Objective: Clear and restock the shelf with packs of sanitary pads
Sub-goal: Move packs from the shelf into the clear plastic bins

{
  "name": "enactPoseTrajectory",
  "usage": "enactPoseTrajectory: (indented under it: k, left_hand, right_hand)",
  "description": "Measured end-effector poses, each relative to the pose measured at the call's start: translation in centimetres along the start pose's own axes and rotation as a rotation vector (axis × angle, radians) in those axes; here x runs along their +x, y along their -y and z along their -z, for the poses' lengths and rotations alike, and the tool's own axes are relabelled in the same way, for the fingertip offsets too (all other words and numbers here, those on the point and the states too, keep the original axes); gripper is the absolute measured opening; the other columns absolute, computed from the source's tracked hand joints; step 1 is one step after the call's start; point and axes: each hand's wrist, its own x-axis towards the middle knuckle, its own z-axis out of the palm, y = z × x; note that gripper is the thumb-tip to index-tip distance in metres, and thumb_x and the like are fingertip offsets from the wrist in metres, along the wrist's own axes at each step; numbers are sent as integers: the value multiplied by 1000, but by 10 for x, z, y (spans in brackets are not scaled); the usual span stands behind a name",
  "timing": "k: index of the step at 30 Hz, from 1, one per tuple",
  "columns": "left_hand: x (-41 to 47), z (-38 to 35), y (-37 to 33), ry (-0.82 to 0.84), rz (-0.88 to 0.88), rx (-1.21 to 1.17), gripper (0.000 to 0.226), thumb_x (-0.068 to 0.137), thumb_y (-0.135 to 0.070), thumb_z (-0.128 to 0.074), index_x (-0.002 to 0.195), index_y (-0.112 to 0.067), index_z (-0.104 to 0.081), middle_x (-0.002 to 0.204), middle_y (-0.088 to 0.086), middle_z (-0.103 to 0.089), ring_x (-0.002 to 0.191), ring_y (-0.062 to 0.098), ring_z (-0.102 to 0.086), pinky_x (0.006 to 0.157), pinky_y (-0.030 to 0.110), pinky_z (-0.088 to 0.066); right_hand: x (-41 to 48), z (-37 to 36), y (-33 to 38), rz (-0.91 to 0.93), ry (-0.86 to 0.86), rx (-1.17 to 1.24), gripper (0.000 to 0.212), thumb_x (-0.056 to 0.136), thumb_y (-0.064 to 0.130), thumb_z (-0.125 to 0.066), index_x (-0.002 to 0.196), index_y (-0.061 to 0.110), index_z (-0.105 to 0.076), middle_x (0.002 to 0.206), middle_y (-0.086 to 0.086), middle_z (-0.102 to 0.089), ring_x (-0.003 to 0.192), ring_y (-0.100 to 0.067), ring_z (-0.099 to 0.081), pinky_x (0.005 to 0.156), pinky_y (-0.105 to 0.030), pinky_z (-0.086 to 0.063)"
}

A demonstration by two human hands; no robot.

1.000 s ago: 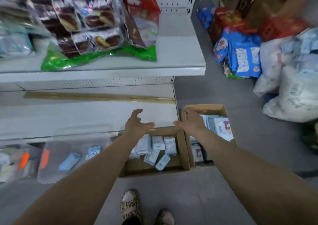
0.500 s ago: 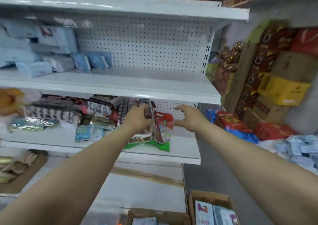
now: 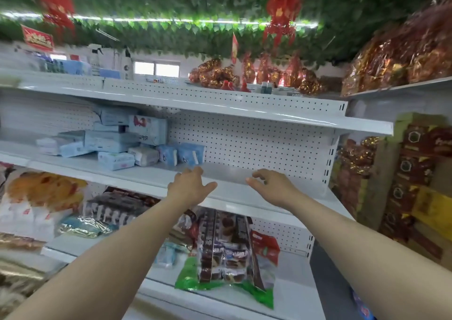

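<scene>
Left hand (image 3: 189, 188) and right hand (image 3: 272, 189) hang spread, empty, over the front edge of the shelf (image 3: 137, 176); pale blue packs (image 3: 115, 146) lie stacked toward its left end, long sides along it.

There is one view, from a camera worn on the person's head. It faces the white shelf unit (image 3: 244, 143) almost straight on and is tilted a little upward, so the leaf-covered ceiling (image 3: 195, 6) fills the top of the picture. It is close: both forearms enter from the bottom corners, and the left hand (image 3: 189, 187) and right hand (image 3: 271, 188) are at the front edge of the middle shelf (image 3: 146, 180). The wide lens bends the shelf edges.
</scene>
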Motion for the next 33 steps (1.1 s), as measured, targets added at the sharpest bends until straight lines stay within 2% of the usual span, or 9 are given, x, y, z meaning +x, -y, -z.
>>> enactPoseTrajectory:
  k: [10,15,18,22,26,28,30,33]
  left_hand:
    - [109,20,123,11,81,-89,75,92,-66,-48,148,-17,-38,150,11,-43,135,33,-43,108,50,-41]
    - [167,16,171,30,62,-174,74,93,-62,-52,147,-13,-42,146,15,-47,134,31,-44,107,42,-41]
    - [197,11,189,61,51,-215,70,95,-59,-50,147,-13,-41,145,16,-49,134,31,-45,104,38,-40]
    - [230,4,202,80,11,-286,58,99,-51,-51,145,-18,-44,143,12,-52,132,29,-47,98,31,-39]
    - [268,-2,205,113,-1,-283,58,99,-53,-47,151,-28,-36,143,10,-53,130,32,-50,98,30,-41]
    - [286,-8,203,160,22,-273,61,99,-57,-44,154,-37,-26,149,11,-48,132,34,-49,103,34,-42]
    - [300,-13,201,201,28,-260,63,100,-59,-41,156,-43,-15,158,9,-35,140,35,-40,109,38,-37]
    - [314,-17,198,190,-29,-201,59,105,-49,-35,158,-36,-12,164,10,-22,145,35,-30,112,39,-31]
  right_hand:
    - [130,-71,76,12,12,0,61,98,62,-46,138,18,-57,143,-3,-57,129,-22,-53,99,-32,-41]
    - [193,-113,107,-41,33,9,61,97,61,-47,139,17,-55,144,-4,-56,131,-22,-51,100,-30,-39]
    - [225,-131,119,-88,33,36,64,98,60,-47,143,15,-52,147,-5,-53,134,-24,-49,103,-31,-38]
    - [263,-150,127,-161,21,50,63,98,62,-46,143,18,-52,147,-4,-52,133,-24,-49,98,-28,-37]
    - [294,-159,131,-179,32,17,50,100,54,-48,140,25,-54,145,-2,-53,130,-22,-51,98,-27,-38]
    - [308,-162,132,-151,35,-8,47,101,52,-48,141,27,-53,146,-2,-52,131,-22,-50,102,-29,-38]
    - [320,-166,133,-128,49,-31,46,102,50,-47,142,27,-53,148,-3,-51,132,-23,-49,103,-30,-37]
    - [343,-176,130,-126,66,-51,47,102,49,-47,144,27,-51,147,-5,-52,130,-26,-51,100,-30,-38]
